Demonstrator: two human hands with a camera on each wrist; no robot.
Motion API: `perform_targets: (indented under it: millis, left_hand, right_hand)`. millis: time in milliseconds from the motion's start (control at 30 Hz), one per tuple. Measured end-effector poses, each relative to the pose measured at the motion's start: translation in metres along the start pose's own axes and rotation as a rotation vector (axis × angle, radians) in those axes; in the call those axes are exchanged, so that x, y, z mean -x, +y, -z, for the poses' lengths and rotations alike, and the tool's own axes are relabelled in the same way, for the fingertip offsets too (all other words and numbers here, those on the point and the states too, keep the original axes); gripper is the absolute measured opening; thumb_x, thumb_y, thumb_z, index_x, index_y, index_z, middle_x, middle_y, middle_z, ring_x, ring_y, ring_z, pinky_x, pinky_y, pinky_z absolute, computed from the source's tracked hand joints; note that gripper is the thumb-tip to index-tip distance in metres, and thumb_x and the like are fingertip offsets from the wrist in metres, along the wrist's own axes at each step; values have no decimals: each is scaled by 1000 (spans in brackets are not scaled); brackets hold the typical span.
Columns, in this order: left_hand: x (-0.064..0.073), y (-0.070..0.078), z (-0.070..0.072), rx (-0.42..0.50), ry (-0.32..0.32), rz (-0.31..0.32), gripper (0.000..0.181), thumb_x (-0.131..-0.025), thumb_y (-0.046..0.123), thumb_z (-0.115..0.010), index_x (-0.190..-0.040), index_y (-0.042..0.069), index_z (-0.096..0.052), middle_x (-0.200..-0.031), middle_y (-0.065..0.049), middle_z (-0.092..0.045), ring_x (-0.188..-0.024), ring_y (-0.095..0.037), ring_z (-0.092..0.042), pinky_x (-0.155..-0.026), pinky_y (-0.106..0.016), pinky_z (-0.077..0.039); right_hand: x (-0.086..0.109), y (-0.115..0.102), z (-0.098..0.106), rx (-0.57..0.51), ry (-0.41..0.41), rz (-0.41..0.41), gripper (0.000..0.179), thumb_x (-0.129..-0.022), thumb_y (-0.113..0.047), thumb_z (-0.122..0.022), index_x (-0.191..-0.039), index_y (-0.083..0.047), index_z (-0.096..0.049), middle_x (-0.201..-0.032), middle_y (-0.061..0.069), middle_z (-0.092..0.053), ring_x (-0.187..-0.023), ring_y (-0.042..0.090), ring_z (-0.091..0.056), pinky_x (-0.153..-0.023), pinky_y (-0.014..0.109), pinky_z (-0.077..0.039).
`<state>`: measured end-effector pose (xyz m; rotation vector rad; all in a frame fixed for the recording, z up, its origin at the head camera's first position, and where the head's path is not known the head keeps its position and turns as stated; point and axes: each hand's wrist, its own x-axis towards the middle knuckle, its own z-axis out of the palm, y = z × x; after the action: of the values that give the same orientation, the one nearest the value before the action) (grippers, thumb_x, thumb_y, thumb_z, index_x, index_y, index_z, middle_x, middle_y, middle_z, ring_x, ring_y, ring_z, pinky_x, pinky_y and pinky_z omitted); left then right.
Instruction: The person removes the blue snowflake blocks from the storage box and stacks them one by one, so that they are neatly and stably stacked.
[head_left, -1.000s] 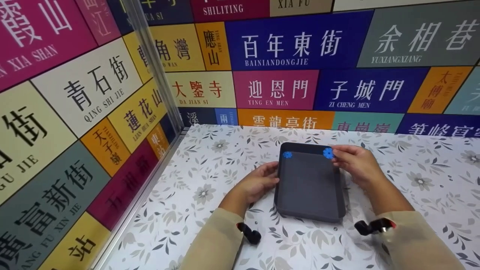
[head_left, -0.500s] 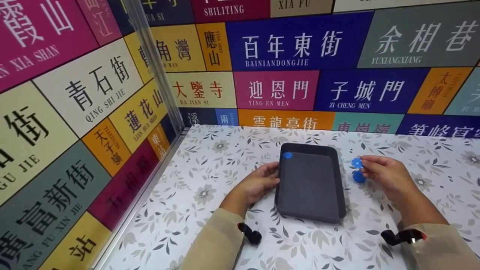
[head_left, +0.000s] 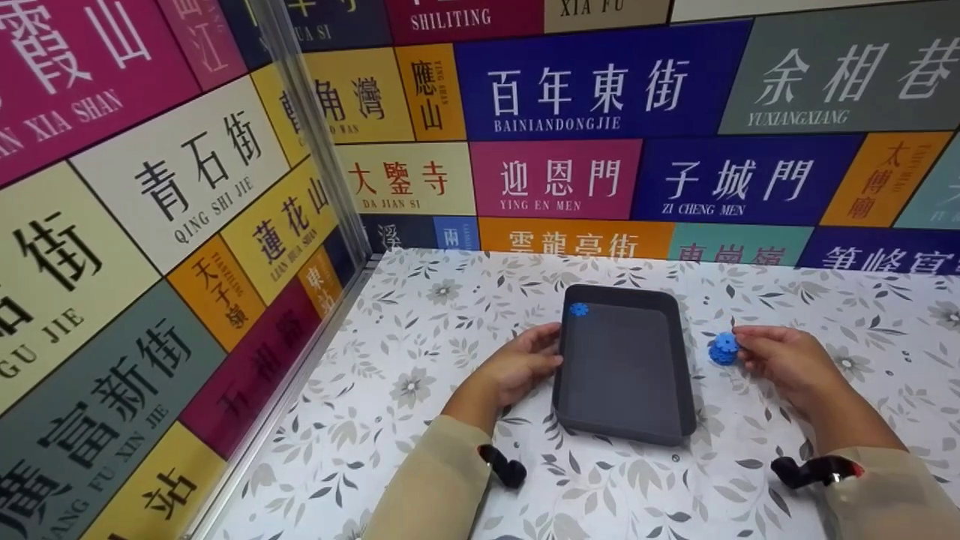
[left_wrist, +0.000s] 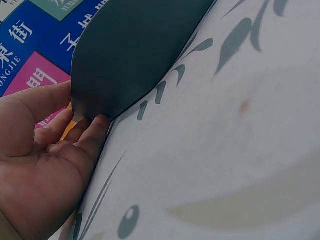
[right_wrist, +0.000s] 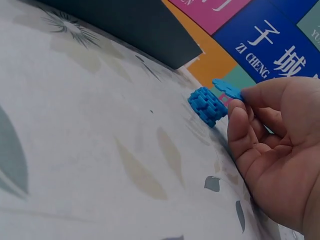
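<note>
My right hand pinches a blue flower-shaped disc between thumb and fingertips. The disc is held right at a short stack of similar blue discs, which sits on the cloth right of a dark grey tray. Another blue disc lies in the tray's far left corner. My left hand rests its thumb and fingertips against the tray's left side, loosely bent. In the left wrist view, those fingertips meet the dark tray wall from outside.
A white cloth with grey leaves and flowers covers the table. Colourful street-sign walls stand behind and to the left, meeting at a clear corner strip. A small black device sits on each wrist.
My right hand has moved from the tray's far right corner, rightward and toward me, to the blue stack, carrying the blue disc out of the tray. The left hand stays at the tray.
</note>
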<state>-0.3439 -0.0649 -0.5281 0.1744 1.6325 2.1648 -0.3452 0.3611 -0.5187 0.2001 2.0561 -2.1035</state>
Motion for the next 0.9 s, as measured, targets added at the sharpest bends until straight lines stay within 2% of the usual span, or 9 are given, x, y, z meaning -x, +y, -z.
perform_targets:
  millis: [267,567,667,900]
  left_hand:
    - [-1,0,1,-1,3,6,72,-93,-13,-61,-161,4,-42,-166,-17,-46,-152,-28,-50,-107,-30,-54]
    - [0,0,1,-4,0,4,71,-94,-13,-62,-160,4,-43,-166,-17,-45,-154,-29,-48,-107,-30,-55]
    - [0,0,1,-4,0,7,72,-94,-13,-61,-161,4,-42,-166,-17,-45,-155,-29,-47,-107,-30,-54]
    - [-1,-1,0,-19,1,2,70,-95,-12,-61,-161,4,-42,-168,-16,-43,-157,-28,-44,-107,-29,-53]
  right_hand:
    - [-3,3,1,43,9,8,12,-99,-17,-78,-107,-23,-84,-90,-11,-77,-79,5,-68,-70,18,-60]
    - [-4,3,0,92,40,9,13,-100,-18,-76,-110,-24,-82,-91,-11,-75,-78,5,-67,-71,18,-60]
    - [-2,2,-1,80,48,20,13,-101,-18,-75,-109,-24,-82,-90,-11,-76,-77,5,-67,-70,19,-60]
    - [4,-7,-11,-56,35,58,12,-100,-18,-77,-103,-26,-84,-87,-9,-75,-75,7,-67,-65,20,-59]
